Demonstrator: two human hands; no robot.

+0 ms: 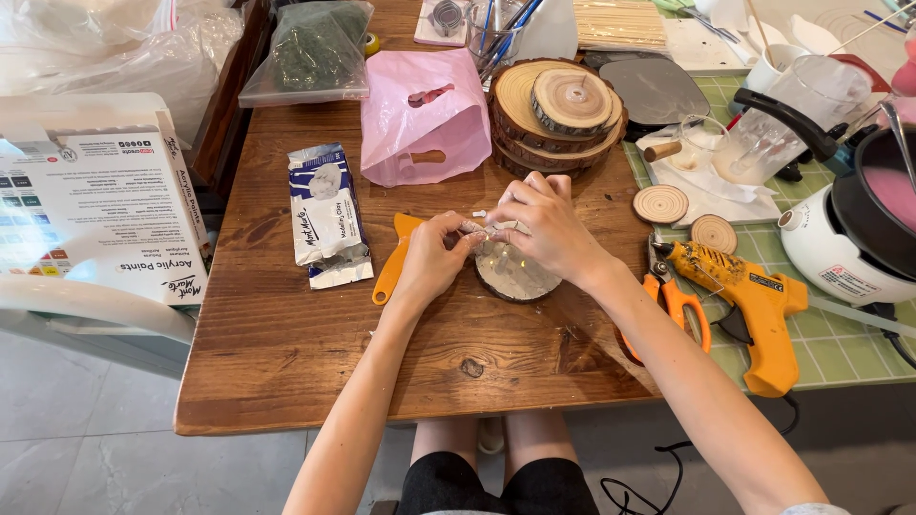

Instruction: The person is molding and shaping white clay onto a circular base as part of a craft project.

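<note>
My left hand [434,257] and my right hand [544,224] meet over a round wood slice [515,275] covered with pale, shiny material, lying on the wooden table [286,353]. Between the fingertips of both hands is a small crumpled whitish piece [487,229], pinched from each side just above the slice's far edge. An orange plastic scraper [393,262] lies under and left of my left hand.
A white and blue packet of clay [324,215] lies to the left, a pink plastic bag [425,119] and a stack of wood slices [563,110] behind. An orange glue gun [754,305], orange-handled scissors [673,296], two small wood discs [660,204] and a white pot [859,229] sit on the right.
</note>
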